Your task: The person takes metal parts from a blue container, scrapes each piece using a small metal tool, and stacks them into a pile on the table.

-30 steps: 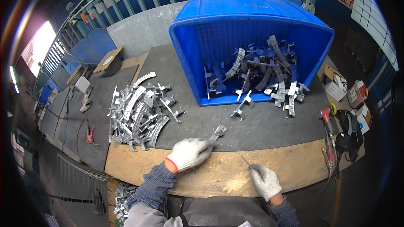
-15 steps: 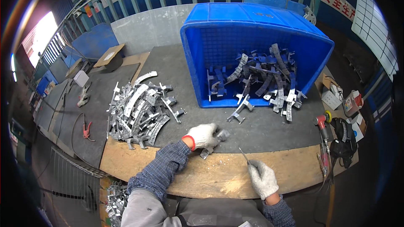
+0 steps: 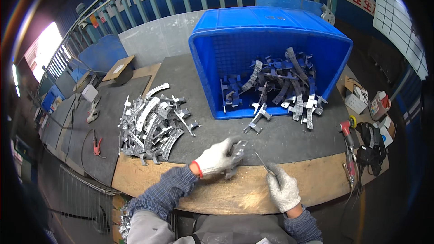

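Note:
My left hand point(image 3: 216, 157), in a white knit glove with a red cuff edge, is closed around a silver metal bracket point(image 3: 239, 150) above the front of the table. The bracket is partly hidden by the fingers and smeared by motion. To the right, my gloved right hand point(image 3: 284, 190) grips a thin, pointed metal hand tool point(image 3: 262, 161), its tip toward the bracket but apart from it. A heap of curved silver brackets point(image 3: 149, 124) lies to the left. One more bracket point(image 3: 258, 119) rests alone in front of the blue crate.
A large blue plastic crate point(image 3: 202, 70) lies on its side at the back, with several brackets inside and spilling over its lip. A red power tool point(image 3: 347, 136) with a hose lies at the right edge. A red-handled air gun point(image 3: 96, 147) is on the left table.
My left hand has turned and lifted the bracket, which now stands more upright beside the tool. The right hand has stayed nearly in place. The view has shifted slightly.

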Demonstrator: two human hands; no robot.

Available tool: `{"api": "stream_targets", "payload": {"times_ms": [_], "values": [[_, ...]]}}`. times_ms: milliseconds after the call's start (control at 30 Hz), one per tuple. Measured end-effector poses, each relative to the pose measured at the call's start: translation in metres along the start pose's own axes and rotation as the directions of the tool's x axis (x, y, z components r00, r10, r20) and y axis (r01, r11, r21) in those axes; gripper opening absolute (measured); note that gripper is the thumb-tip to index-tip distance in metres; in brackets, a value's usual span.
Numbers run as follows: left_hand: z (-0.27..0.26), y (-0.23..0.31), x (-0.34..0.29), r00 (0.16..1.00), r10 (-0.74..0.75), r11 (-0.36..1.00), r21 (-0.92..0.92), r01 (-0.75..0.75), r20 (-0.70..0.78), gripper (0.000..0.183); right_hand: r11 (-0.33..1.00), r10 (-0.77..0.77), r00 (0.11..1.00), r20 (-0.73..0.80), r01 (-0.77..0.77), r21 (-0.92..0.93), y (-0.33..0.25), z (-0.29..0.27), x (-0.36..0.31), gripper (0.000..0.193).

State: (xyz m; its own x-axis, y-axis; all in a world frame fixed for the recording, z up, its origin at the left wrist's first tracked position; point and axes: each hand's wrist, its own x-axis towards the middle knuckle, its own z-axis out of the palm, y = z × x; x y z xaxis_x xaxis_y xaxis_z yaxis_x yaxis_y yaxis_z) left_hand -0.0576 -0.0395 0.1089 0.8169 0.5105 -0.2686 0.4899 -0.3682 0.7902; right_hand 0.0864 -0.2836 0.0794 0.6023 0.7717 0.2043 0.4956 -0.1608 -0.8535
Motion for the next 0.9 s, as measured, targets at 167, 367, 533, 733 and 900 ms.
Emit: {"api": "stream_targets", "payload": {"times_ms": [167,367,533,733,900], "values": [[0.041,-0.020,-0.024,0.986,0.030,0.857,-0.512,0.060,0.166,0.030,0.983,-0.165,0.982,0.094,0.171,-0.062,-0.010,0.000,0.007,0.034],[0.058,-0.004,-0.040,0.997,0.074,0.931,-0.357,-0.077,-0.021,0.032,0.959,-0.208,0.962,0.177,0.236,-0.157,-0.004,0.003,0.006,0.037],[0.076,-0.034,-0.034,0.991,0.117,0.959,-0.252,-0.131,-0.068,0.039,0.936,-0.203,0.954,0.219,0.255,-0.244,-0.012,-0.001,0.001,0.037],[0.088,-0.021,-0.048,0.983,0.096,0.989,-0.100,-0.112,-0.154,0.048,0.961,-0.204,0.960,0.189,0.233,-0.146,-0.009,-0.001,-0.002,0.035],[0.095,-0.023,-0.050,0.827,0.493,0.851,0.348,-0.393,-0.271,0.048,0.927,0.163,0.899,0.406,-0.280,0.248,-0.011,-0.002,0.004,0.039]]}}
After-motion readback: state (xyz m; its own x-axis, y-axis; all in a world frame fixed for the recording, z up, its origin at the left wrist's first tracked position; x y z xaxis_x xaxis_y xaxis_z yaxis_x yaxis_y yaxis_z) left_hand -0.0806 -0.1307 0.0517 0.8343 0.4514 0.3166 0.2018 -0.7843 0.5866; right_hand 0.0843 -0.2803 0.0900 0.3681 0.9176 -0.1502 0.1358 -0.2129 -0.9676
